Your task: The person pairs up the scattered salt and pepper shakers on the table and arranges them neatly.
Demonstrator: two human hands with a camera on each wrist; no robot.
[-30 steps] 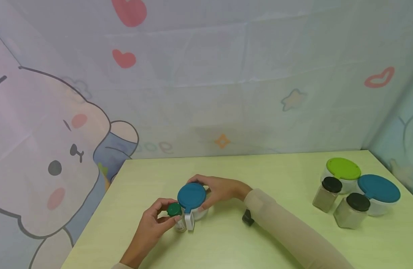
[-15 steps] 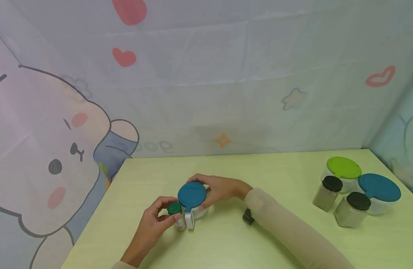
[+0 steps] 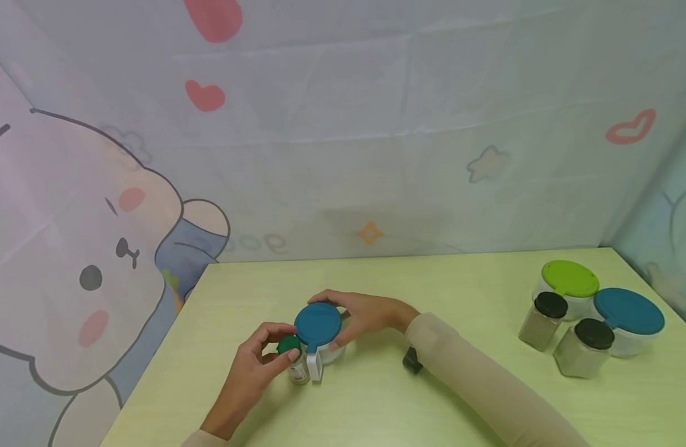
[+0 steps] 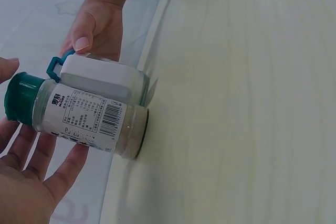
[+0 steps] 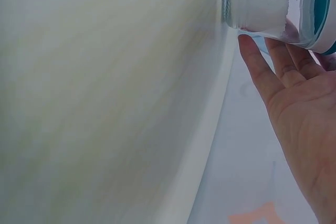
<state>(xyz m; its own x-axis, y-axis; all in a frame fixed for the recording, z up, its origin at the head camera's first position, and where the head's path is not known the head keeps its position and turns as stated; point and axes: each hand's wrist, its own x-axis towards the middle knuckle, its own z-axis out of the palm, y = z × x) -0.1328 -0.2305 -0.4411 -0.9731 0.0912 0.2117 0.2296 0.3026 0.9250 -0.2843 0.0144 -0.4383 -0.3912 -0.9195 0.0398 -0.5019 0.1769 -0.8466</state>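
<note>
My left hand (image 3: 256,366) curls round a small spice jar (image 3: 299,370) with a green cap, its thumb at the cap. In the left wrist view the labelled spice jar (image 4: 86,119) stands upright on the table, and the fingertips behind it are hidden. Right beside it is a seasoning jar (image 3: 318,323) with a round blue lid and a white handle. My right hand (image 3: 365,316) holds this jar from its far right side. The right wrist view shows the clear seasoning jar (image 5: 257,1) with whitish contents and fingers (image 5: 257,66) against it.
At the right of the pale table (image 3: 443,279) stand a green-lidded jar (image 3: 570,279), another blue-lidded jar (image 3: 629,312) and two black-capped jars, one square (image 3: 538,329) and one wider (image 3: 582,357). A small black object (image 3: 412,361) lies by the right sleeve. Behind hangs a printed cloth (image 3: 348,124).
The left thumb has shifted slightly upward on the green cap. Both jars and the right hand stay where they were.
</note>
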